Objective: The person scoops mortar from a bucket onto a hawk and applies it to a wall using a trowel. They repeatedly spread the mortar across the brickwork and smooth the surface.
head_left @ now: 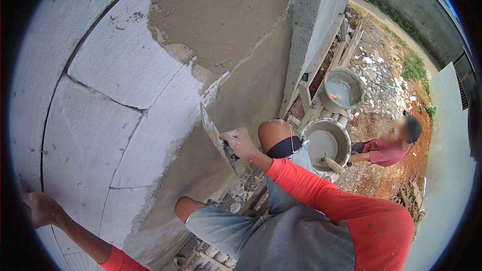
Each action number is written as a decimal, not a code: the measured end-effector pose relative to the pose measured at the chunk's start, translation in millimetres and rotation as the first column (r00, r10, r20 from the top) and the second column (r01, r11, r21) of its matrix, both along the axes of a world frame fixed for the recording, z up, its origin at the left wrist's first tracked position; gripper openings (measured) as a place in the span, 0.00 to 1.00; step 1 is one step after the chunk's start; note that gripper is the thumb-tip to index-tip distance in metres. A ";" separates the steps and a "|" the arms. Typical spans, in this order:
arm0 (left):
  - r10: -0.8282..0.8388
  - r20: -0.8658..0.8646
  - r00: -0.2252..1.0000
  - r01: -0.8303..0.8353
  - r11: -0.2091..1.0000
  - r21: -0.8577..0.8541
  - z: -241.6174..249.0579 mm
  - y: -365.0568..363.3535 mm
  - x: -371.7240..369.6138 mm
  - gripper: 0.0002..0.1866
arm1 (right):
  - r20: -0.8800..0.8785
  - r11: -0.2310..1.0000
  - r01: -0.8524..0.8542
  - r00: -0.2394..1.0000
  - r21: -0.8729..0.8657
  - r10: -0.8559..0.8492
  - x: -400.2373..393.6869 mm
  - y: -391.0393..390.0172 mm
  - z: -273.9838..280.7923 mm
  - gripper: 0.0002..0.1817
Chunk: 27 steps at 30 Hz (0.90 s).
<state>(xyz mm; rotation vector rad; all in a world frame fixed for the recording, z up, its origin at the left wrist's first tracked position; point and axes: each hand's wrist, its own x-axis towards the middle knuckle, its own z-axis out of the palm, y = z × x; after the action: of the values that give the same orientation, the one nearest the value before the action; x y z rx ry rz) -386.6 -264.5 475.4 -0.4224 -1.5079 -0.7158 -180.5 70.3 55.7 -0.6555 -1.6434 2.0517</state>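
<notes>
My right hand is closed round the handle of a flat plastering trowel, its blade on edge close to the wall. Whether the blade touches the wall is unclear. At the far left, my left hand is against or very near the white block wall; its fingers are dark and blurred at the image edge. Wet grey plaster covers the upper part of the wall, with a ragged edge beside the bare blocks.
A bucket of grey mortar with a tool handle stands right of my knee, and another bucket stands beyond it. A person in a cap is at the right. Planks and rubble lie along the wall.
</notes>
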 end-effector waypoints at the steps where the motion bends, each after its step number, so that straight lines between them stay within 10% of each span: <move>1: -0.043 0.040 0.998 0.041 0.998 0.046 -8.2 2.6 2.8 0.18 | -0.007 1.000 -0.023 1.000 0.002 0.023 -1.4 0.9 -2.4 0.20; 3: -0.342 0.051 0.938 0.345 0.936 -0.066 -37.7 12.4 27.7 0.16 | -0.002 0.997 -0.073 0.997 -0.001 0.073 -2.0 1.2 -9.6 0.20; 5: -0.467 0.440 0.767 0.579 0.800 -0.160 -69.2 29.9 62.3 0.15 | 0.010 0.999 -0.053 0.999 0.008 0.053 -2.6 1.8 -6.4 0.20; 8: -0.682 0.652 0.331 0.814 0.556 0.168 -99.9 114.5 129.6 0.15 | 0.008 1.000 -0.005 1.000 0.001 0.005 -5.9 0.5 -21.2 0.18; 12: -0.714 0.441 -0.543 0.684 -0.072 0.726 -103.3 154.1 186.4 0.27 | -0.045 0.983 -0.004 0.999 -0.184 -0.004 -5.7 5.1 -15.8 0.23; 15: -0.524 0.054 -0.850 0.403 -0.582 0.706 -94.8 189.6 208.7 0.24 | 0.038 0.971 0.088 0.996 -0.224 -0.081 -11.3 -1.5 -13.6 0.22; 27: -0.573 0.076 -0.816 0.456 -0.557 0.694 -97.8 158.4 160.5 0.19 | -0.035 0.929 0.149 0.985 -0.339 -0.171 -16.9 6.2 -30.6 0.18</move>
<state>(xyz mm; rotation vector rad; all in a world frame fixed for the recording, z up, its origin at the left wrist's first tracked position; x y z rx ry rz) -226.1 -106.1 377.6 -1.8760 -0.9821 -3.1375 -197.4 76.5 25.1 -0.7979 -1.1699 2.2239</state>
